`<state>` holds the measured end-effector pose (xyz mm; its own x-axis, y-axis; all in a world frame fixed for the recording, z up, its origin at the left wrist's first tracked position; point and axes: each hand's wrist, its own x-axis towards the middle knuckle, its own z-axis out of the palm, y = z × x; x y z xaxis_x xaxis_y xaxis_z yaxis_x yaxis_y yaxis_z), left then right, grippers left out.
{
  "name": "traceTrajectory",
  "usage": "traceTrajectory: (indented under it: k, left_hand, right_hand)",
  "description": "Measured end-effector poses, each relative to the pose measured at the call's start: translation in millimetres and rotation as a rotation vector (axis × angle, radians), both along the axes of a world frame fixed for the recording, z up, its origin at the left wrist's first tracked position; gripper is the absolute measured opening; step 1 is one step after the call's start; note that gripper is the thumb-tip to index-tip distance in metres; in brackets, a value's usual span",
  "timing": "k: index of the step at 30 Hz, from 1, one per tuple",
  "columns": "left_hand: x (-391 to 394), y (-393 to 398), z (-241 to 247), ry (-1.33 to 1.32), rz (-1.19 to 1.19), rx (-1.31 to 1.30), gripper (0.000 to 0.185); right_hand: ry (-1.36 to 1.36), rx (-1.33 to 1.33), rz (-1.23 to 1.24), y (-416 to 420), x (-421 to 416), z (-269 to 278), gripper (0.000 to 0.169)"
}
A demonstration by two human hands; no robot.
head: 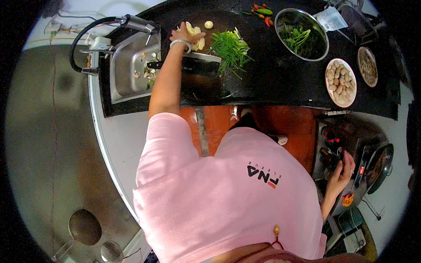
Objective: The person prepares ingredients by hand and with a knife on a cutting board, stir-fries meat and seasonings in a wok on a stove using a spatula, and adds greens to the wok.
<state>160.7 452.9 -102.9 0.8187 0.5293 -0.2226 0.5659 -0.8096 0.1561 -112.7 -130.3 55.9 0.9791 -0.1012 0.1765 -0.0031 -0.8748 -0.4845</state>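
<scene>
My left hand is spread over a heap of pale yellow slices on a dark cutting board. A bangle circles its wrist. One round, peeled whitish bulb lies beside the fingers. Cut green scallions are piled to the right. Under my forearm a cleaver lies flat, its black handle pointing at the sink. Down at the right side, my right hand is over a dark side surface. Its fingertips are near a small pale loop; whether they grip it is unclear.
A steel sink with scraps and an arched faucet is at left. Red and green chili peppers, a steel bowl of greens, a plate of peanuts and a wok are rightward. A cooker display glows red.
</scene>
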Motion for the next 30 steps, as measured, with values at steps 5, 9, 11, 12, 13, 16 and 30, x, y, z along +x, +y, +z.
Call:
traceTrajectory:
  k: [5,9,11,12,13,16,30]
  left_hand:
    - [10.2,2.6,-6.1,0.113,0.015,0.06,0.088]
    - [7.3,4.0,-3.7,-0.01,0.096,0.001,0.083]
    - [14.6,7.9,-3.7,0.029,0.07,-0.015,0.086]
    - [15.1,13.3,-7.5,0.047,0.062,0.067,0.083]
    - [17.5,4.9,-5.5,0.045,0.128,0.132,0.08]
    - [21.2,9.0,-3.7,-0.002,-0.014,0.129,0.07]
    - [20.9,81.3,-20.7,-0.529,0.261,-0.669,0.036]
  right_hand:
    - [-0.003,0.0,0.027,0.7,1.5,-4.0,0.026]
    - [0.041,0.009,-0.015,6.5,0.8,-5.1,0.026]
    - [0.017,0.075,-0.042,7.9,0.6,-10.2,0.026]
    - [0.021,0.091,-0.059,8.0,1.8,-10.4,0.027]
    - [0.023,0.106,-0.081,9.5,2.7,-10.4,0.029]
    - [-0.016,0.115,-0.084,7.6,-0.1,-12.1,0.034]
    - [-0.033,0.055,-0.076,5.2,-2.9,-30.0,0.032]
